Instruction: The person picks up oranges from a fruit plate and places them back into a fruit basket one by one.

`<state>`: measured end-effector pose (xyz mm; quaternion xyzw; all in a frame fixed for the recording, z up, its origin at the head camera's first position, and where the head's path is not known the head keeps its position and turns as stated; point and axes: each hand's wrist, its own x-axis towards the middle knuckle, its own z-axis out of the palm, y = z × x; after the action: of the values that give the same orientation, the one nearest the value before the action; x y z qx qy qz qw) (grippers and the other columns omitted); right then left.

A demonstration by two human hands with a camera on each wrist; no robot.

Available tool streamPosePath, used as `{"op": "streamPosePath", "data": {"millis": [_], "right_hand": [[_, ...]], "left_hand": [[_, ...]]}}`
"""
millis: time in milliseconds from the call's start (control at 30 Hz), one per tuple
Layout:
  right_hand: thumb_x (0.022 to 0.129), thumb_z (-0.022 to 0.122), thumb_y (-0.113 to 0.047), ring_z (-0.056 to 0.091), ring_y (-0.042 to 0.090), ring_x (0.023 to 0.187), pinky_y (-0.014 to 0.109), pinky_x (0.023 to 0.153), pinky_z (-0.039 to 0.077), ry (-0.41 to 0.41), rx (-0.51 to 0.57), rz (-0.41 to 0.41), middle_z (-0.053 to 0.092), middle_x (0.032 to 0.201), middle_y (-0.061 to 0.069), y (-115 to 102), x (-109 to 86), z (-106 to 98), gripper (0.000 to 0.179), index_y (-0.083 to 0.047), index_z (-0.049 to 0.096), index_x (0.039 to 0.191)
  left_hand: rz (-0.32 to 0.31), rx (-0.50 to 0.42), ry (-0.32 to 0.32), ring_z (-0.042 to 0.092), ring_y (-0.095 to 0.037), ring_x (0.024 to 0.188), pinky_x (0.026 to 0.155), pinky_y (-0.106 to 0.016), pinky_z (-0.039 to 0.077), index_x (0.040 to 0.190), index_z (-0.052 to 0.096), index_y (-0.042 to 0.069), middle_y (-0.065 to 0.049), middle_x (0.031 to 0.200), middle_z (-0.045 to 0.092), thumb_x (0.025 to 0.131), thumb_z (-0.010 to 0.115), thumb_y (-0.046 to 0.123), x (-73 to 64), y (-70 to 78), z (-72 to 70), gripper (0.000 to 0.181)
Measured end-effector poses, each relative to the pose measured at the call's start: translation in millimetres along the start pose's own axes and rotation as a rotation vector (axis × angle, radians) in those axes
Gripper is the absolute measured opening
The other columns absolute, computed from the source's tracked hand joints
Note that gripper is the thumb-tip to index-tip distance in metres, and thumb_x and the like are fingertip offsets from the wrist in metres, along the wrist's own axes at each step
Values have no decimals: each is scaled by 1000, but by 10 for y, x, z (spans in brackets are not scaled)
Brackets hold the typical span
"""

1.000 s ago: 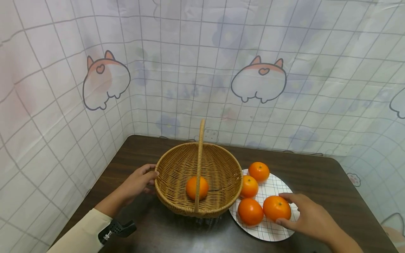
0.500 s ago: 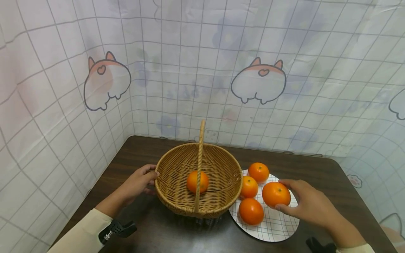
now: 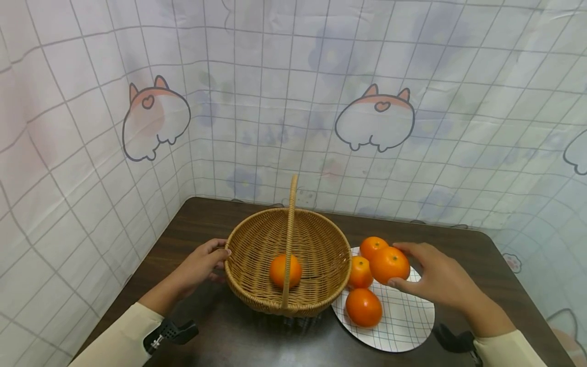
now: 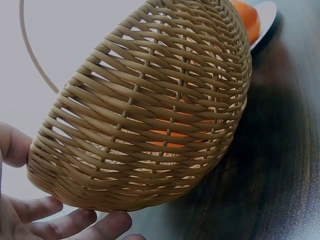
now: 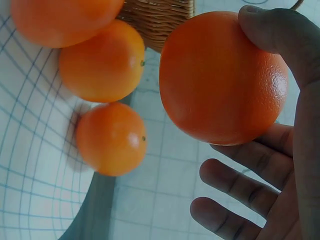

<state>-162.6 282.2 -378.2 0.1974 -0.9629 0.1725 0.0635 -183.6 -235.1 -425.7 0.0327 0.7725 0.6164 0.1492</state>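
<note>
A round wicker basket (image 3: 318, 244) with a tall arched handle stands on the dark table, and one orange (image 3: 277, 270) lies inside it. My left hand (image 3: 202, 262) grips its left rim, thumb at the edge and fingers along the outside wall (image 4: 135, 115). Pinched between thumb and fingers of my right hand (image 3: 442, 278) is another orange (image 3: 390, 265), raised above the plate (image 3: 408, 321). The right wrist view shows this held orange (image 5: 220, 80) close up, two of the lower fingers not touching it. Three more oranges (image 3: 364, 307) rest on the white, grid-patterned plate.
The plate sits right beside the basket on the dark wooden table (image 3: 468, 255). A curtain (image 3: 284, 102) with a grid and cartoon animals hangs behind and along both sides. Dark straps with mounts (image 3: 169, 334) sit on both wrists.
The right hand has lifted its orange off the plate and carried it up and leftward toward the basket. The left hand and the basket have stayed in place.
</note>
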Motion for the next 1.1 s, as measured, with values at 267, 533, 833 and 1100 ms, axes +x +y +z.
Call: {"op": "streamPosePath", "data": {"millis": [267, 533, 833, 1100], "right_hand": [[80, 73, -73, 62, 37, 111, 63, 81, 55, -13, 26, 6, 63, 132, 13, -77, 127, -43, 88, -12, 59, 141], [79, 72, -74, 63, 32, 107, 57, 79, 56, -13, 35, 6, 62, 133, 12, -132, 216, -18, 89, -14, 58, 143], [79, 70, -76, 63, 32, 109, 56, 80, 56, -16, 41, -16, 62, 134, 12, -211, 311, -11, 89, -16, 58, 143], [80, 75, -71, 62, 31, 112, 57, 84, 55, -20, 55, -58, 62, 133, 8, -294, 426, 28, 86, -17, 58, 144]], "left_hand": [[-1, 1, 7, 64, -35, 111, 83, -53, 59, 152, 36, -1, -27, 137, 52, 108, 49, 27, 8, 16, 2, 54], [-3, 4, 8, 64, -36, 112, 83, -53, 59, 152, 36, -2, -28, 137, 51, 108, 49, 25, 14, 22, 10, 54], [-2, 10, 14, 62, -40, 114, 83, -54, 59, 151, 37, -2, -27, 136, 52, 108, 49, 25, 8, 8, 19, 53], [-8, 6, 17, 60, -41, 118, 84, -54, 59, 152, 37, -1, -27, 139, 51, 109, 48, 26, 0, 9, 20, 52]]}}
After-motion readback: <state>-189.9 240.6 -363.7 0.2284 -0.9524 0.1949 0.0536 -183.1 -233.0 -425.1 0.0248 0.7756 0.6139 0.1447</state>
